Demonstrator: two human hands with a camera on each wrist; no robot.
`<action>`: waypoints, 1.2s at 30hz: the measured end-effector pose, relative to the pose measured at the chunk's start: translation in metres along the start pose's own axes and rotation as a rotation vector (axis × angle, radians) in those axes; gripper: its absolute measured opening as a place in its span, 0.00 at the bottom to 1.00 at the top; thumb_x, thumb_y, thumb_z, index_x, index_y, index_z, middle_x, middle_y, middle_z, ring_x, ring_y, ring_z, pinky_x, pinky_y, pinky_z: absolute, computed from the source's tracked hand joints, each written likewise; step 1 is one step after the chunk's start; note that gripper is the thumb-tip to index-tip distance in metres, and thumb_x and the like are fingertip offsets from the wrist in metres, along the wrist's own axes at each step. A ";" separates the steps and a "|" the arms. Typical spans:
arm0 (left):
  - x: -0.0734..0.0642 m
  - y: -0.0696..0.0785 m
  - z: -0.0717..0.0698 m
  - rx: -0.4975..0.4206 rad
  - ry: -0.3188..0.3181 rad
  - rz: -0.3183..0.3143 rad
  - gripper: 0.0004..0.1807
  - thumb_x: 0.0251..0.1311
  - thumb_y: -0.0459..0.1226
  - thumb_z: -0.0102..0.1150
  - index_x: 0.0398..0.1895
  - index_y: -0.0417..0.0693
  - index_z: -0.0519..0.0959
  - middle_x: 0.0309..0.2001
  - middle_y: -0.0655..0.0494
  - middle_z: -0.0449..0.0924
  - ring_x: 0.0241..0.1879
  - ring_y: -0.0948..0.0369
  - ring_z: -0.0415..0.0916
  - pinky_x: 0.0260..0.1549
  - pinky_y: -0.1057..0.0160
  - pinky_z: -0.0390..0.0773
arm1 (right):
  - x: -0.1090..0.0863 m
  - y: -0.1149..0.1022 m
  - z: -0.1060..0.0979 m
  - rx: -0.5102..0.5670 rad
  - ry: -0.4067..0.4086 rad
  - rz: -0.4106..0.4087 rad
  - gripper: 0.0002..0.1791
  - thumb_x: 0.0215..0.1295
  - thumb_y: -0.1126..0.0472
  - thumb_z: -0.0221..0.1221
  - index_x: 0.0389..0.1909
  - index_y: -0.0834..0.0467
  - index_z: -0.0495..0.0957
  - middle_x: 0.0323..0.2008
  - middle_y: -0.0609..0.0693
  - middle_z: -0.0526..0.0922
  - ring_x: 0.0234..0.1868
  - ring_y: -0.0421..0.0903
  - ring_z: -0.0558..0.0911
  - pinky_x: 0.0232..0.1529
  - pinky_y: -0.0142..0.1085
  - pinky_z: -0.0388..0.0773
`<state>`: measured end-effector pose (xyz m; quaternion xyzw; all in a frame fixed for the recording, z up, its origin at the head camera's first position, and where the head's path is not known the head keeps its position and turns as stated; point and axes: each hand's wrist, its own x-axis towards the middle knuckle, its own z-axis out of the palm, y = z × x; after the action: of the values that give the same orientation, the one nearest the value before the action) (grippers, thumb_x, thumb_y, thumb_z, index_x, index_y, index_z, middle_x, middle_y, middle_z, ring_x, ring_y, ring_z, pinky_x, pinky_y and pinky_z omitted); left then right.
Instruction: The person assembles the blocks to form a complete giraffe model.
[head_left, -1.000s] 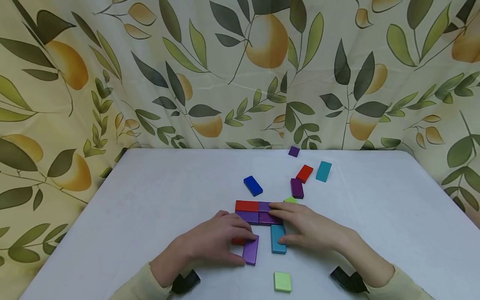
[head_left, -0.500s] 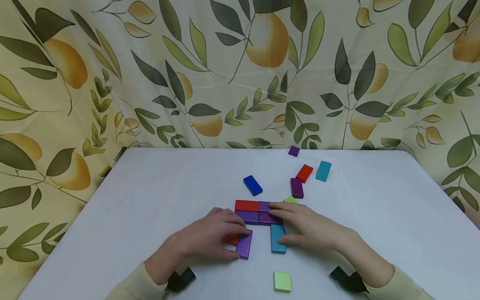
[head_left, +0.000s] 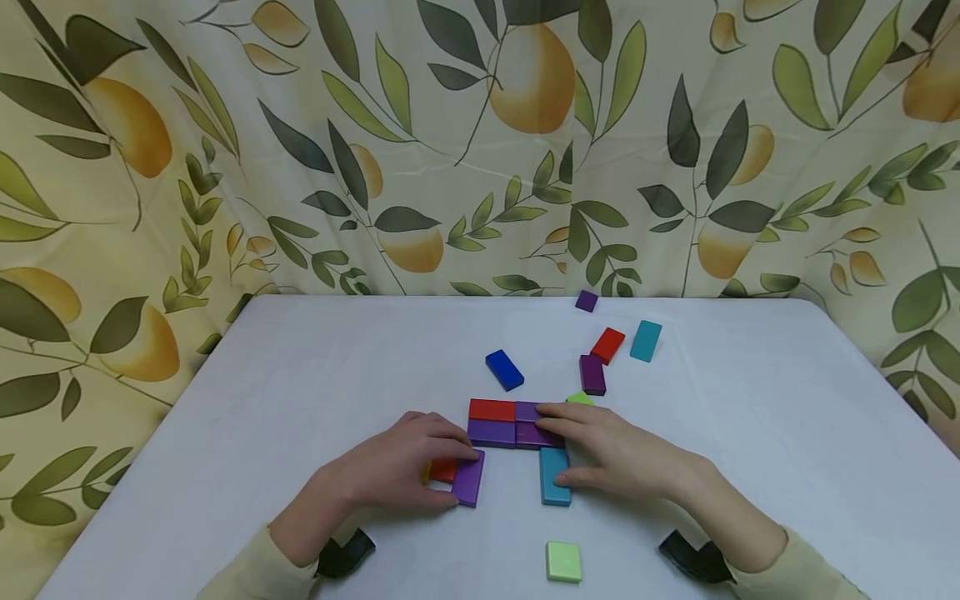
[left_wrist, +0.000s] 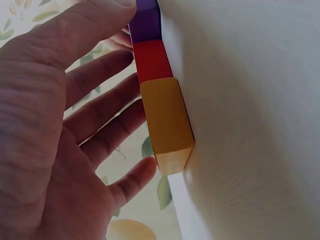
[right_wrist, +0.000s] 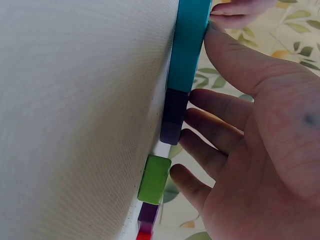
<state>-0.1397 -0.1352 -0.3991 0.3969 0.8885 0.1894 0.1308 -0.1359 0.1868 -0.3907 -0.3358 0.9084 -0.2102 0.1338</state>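
Note:
My left hand [head_left: 397,462] holds a light purple block [head_left: 468,479] between its thumb and index finger, thumb at the near end. Beneath that palm a red block [left_wrist: 152,61] and a yellow-orange block [left_wrist: 167,115] line up behind the purple one in the left wrist view. My right hand [head_left: 622,450] rests its straight fingertips on two purple blocks [head_left: 531,435] at the right of a flat group. Its thumb touches the teal block [head_left: 553,487] standing off that group's near side. The group's left half is a red block [head_left: 491,409] and a violet block [head_left: 491,433].
Beyond the group lie a blue block [head_left: 505,370], a dark purple block [head_left: 592,375], another red block [head_left: 608,344], another teal block [head_left: 646,341] and a small purple block [head_left: 587,301]. A green block [right_wrist: 155,179] sits by the right fingers; a light green block [head_left: 563,562] lies nearest.
My left hand has slid left across the table and slightly away from me, moving the light purple and red blocks with it. The right hand has stayed in place.

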 end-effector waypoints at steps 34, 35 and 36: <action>0.001 0.000 -0.003 0.162 0.050 0.128 0.20 0.62 0.52 0.69 0.56 0.61 0.86 0.56 0.70 0.82 0.59 0.61 0.70 0.60 0.51 0.67 | 0.001 0.002 0.002 -0.011 -0.001 -0.014 0.37 0.66 0.44 0.66 0.72 0.56 0.70 0.74 0.52 0.64 0.73 0.57 0.63 0.66 0.58 0.66; 0.002 0.000 -0.002 0.165 0.050 0.127 0.20 0.62 0.52 0.69 0.56 0.61 0.86 0.56 0.70 0.82 0.59 0.61 0.71 0.60 0.51 0.67 | 0.001 0.002 0.001 -0.011 -0.001 -0.013 0.37 0.66 0.45 0.66 0.72 0.56 0.70 0.74 0.51 0.64 0.73 0.57 0.63 0.66 0.58 0.66; 0.002 0.001 -0.002 0.166 0.051 0.128 0.20 0.62 0.52 0.69 0.56 0.61 0.86 0.56 0.70 0.82 0.59 0.61 0.71 0.60 0.50 0.68 | 0.001 0.002 0.001 -0.010 -0.002 -0.013 0.37 0.66 0.45 0.66 0.72 0.56 0.70 0.74 0.52 0.64 0.73 0.57 0.63 0.66 0.58 0.66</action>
<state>-0.1412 -0.1337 -0.3969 0.4573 0.8771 0.1330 0.0627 -0.1370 0.1869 -0.3928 -0.3427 0.9070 -0.2064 0.1316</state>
